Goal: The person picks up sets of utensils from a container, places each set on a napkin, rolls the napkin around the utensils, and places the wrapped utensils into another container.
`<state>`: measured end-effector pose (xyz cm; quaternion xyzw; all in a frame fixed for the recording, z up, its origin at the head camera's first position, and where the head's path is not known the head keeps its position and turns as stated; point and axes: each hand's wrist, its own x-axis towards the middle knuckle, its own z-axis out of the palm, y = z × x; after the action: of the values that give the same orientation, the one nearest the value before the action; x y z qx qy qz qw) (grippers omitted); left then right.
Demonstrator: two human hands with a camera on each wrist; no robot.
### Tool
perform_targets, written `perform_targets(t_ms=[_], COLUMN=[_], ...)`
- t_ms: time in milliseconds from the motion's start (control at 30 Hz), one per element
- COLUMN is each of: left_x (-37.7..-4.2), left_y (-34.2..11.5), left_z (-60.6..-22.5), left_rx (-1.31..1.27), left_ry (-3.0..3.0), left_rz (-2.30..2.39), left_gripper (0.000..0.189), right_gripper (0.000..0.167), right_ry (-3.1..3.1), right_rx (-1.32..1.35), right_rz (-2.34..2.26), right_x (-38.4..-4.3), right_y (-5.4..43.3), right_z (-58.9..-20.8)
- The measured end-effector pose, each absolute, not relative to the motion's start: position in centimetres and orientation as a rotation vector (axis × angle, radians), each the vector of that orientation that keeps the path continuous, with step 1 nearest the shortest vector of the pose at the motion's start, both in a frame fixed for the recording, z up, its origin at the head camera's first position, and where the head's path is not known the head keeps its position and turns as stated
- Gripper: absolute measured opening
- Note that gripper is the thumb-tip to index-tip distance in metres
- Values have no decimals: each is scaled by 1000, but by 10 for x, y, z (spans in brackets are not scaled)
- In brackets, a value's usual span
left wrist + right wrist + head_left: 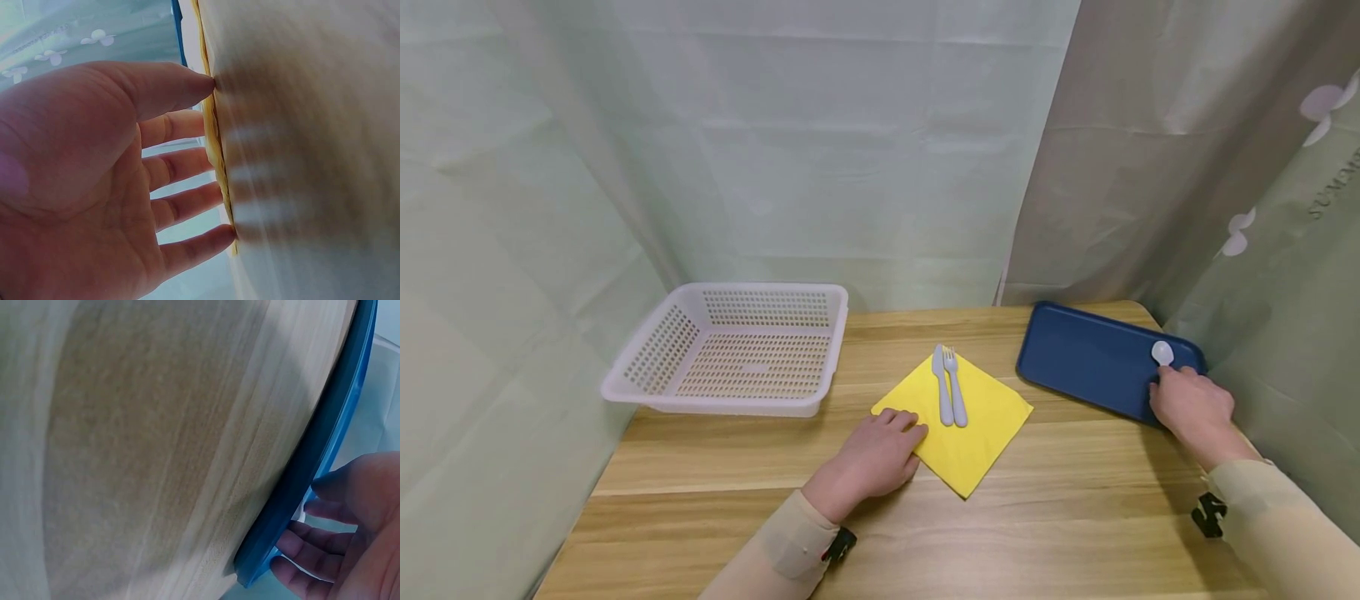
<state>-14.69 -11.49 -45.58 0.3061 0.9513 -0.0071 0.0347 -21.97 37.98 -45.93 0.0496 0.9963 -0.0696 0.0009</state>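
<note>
A yellow napkin [992, 417] lies as a diamond on the wooden table, with a grey knife [943, 387] and a grey fork [957, 392] side by side on it. My left hand [880, 450] rests on its left edge, fingers spread and loosely bent. In the left wrist view, the thumb and fingertips [200, 240] touch down along the napkin's edge. Over at the right, my right hand [1195, 408] reaches over the near rim of a blue tray [1082, 354] and pinches a white spoon [1162, 352]. The spoon's bowl points away; its handle is hidden by the hand.
A white perforated basket [835, 367] stands at the table's back left. Pale curtains [850, 167] hang behind the table and along both sides, with the right one [1292, 333] close to the tray and my right hand.
</note>
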Motion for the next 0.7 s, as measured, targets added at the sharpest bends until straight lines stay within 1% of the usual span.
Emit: perform_targets(t_ms=[700], left_x=[-148], left_y=[-114], left_z=[-458], left_rx=[921], left_ry=[2920], left_rz=[-32], left_gripper=[45], right_gripper=[33], right_ry=[3171], right_rx=[142], right_rz=[-249], right_x=[-219], right_y=[381], right_z=[-460])
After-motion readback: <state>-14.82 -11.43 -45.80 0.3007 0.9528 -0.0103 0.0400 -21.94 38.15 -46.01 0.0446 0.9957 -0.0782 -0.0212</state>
